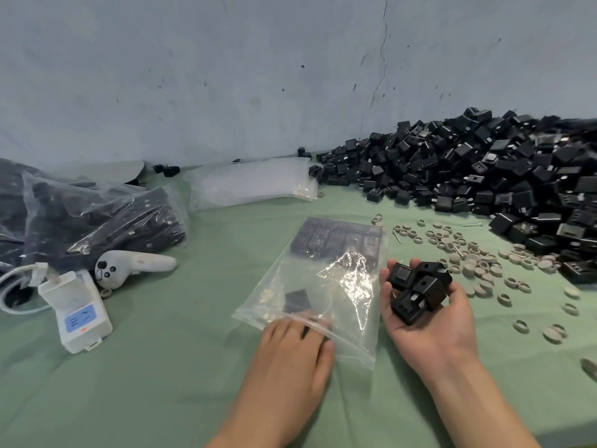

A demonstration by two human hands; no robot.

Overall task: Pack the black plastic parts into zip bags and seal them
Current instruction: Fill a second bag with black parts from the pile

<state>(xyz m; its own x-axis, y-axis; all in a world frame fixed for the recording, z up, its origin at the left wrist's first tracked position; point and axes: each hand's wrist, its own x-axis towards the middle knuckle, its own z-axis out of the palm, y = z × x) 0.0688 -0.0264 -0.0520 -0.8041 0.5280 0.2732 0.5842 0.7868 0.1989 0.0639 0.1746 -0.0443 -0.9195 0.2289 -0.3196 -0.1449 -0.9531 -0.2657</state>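
Note:
A clear zip bag lies on the green cloth at centre, its mouth toward me. A row of black plastic parts fills its far end and one lone black part sits near the mouth. My left hand is at the bag's mouth, fingers reaching into the opening; it is blurred. My right hand is palm up just right of the bag and cradles several black parts in its curled fingers. A big heap of loose black parts covers the table's right rear.
Filled bags of black parts are piled at the left. A stack of empty zip bags lies at the back. Grey rings and discs are scattered at the right. A white controller and white power adapter lie left.

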